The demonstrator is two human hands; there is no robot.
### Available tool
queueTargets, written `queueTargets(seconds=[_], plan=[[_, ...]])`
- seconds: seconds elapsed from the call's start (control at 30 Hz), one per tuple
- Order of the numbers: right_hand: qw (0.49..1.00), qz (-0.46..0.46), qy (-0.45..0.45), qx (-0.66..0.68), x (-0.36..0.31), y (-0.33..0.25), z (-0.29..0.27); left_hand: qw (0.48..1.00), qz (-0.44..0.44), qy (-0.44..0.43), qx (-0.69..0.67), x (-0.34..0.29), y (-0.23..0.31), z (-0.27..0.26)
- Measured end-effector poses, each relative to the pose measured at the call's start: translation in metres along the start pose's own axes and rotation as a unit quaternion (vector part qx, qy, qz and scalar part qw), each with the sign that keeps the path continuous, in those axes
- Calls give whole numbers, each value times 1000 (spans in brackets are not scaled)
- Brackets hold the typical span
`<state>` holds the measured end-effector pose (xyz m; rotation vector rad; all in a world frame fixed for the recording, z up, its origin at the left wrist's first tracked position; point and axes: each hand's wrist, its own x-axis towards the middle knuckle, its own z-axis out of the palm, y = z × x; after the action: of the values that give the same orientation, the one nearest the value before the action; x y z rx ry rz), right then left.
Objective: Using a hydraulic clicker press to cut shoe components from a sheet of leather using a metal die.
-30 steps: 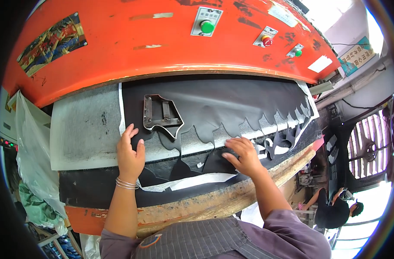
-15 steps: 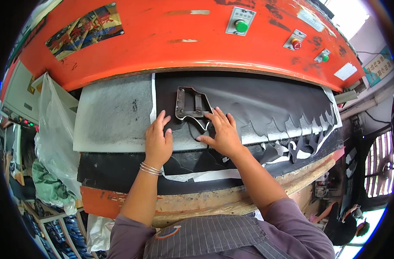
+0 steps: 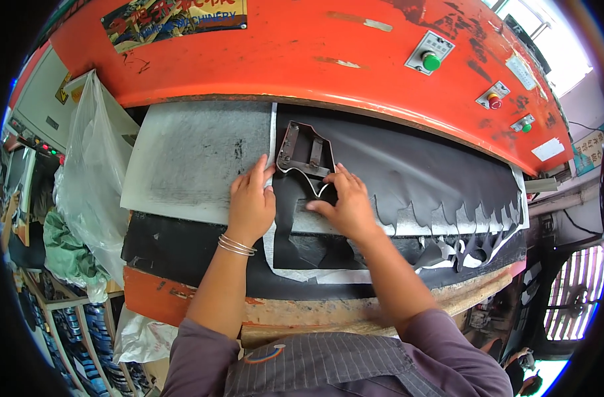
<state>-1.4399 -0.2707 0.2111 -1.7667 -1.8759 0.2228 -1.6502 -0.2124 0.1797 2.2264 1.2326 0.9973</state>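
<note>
A steel cutting die [image 3: 315, 151] with a dark frame and a bright curved lower edge rests on a black sheet [image 3: 408, 159], which looks like leather. It sits close to the sheet's pale left edge. My right hand [image 3: 351, 208] grips the die's lower right corner, fingertips on its side and thumb stretched below its pointed tip. On the other side, my left hand [image 3: 252, 208] lies with fingers extended by the sheet's edge, the fingertips near the die's left wall. Whether they touch it, I cannot tell. My right fingers partly cover the die's lower right side.
Behind the sheet rises a red machine body [image 3: 282, 66] with a green button [image 3: 431, 61] and a red button [image 3: 494, 101]. A pale cutting board [image 3: 189, 159] lies under the sheet. Jagged cut scraps [image 3: 474, 251] hang along the near edge. A clear plastic bag [image 3: 93, 172] hangs at left.
The view has shifted, so the machine appears farther right. Against the sheet, the die has moved left, nearer the pale edge. My right hand has moved along with it.
</note>
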Motion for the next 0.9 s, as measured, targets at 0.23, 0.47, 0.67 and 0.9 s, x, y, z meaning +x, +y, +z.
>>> queueTargets(seconds=[0.23, 0.47, 0.67, 0.9], plan=[[923, -340, -57, -171, 103, -26, -21, 1000, 2, 16, -4, -2, 2, 0], [855, -381, -315, -160, 153, -33, 6, 1000, -18, 22, -2, -14, -4, 4], [829, -427, -298, -204, 143, -42, 15, 999, -27, 30, -28, -22, -10, 3], [890, -290, -264, -232, 135, -35, -2, 997, -33, 33, -60, -31, -13, 11]])
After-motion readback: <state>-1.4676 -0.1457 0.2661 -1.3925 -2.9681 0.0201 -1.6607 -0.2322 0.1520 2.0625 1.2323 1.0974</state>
